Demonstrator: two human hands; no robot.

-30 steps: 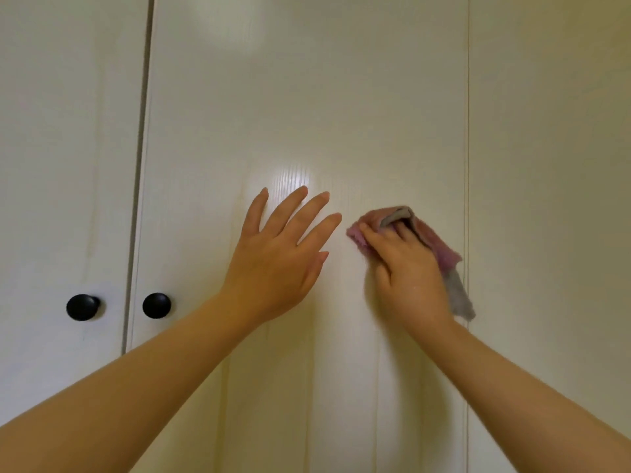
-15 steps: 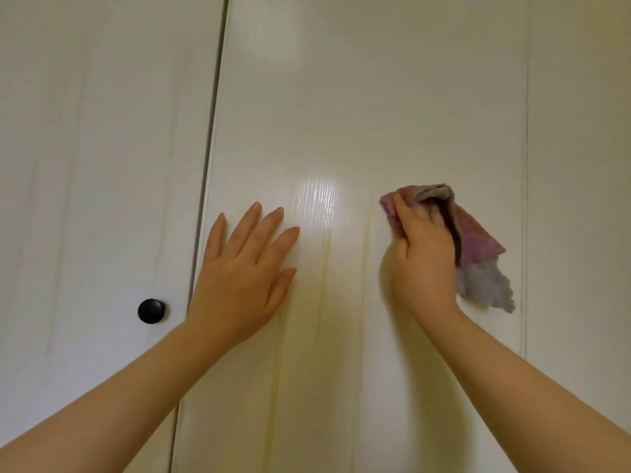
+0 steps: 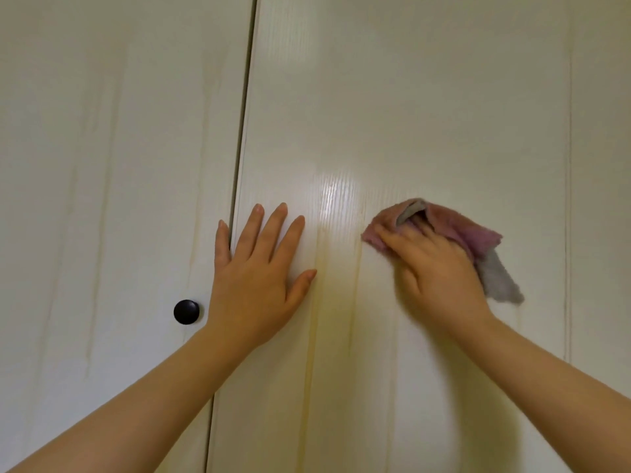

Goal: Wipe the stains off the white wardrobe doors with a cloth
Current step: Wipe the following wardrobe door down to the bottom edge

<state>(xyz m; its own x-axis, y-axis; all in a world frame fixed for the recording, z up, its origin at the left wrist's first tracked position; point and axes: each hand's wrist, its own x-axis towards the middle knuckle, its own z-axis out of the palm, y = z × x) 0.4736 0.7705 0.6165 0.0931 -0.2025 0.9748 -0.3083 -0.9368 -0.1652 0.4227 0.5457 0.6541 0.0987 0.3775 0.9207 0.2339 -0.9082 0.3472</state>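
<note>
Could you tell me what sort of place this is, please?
Most likely a room in a home, perhaps a bedroom, seen close against a wardrobe: tall white doors meet at a narrow gap, one carries a round black knob, and the right hand holds a pink-and-grey cloth against the door.

Both arms reach forward: left hand (image 3: 254,281) flat, fingers spread, right hand (image 3: 440,268) gripping cloth (image 3: 478,235).

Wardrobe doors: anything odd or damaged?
Yellowish vertical streaks run down the right door between the left hand and the right hand holding the cloth; they look like drip stains. No damage visible.
</note>
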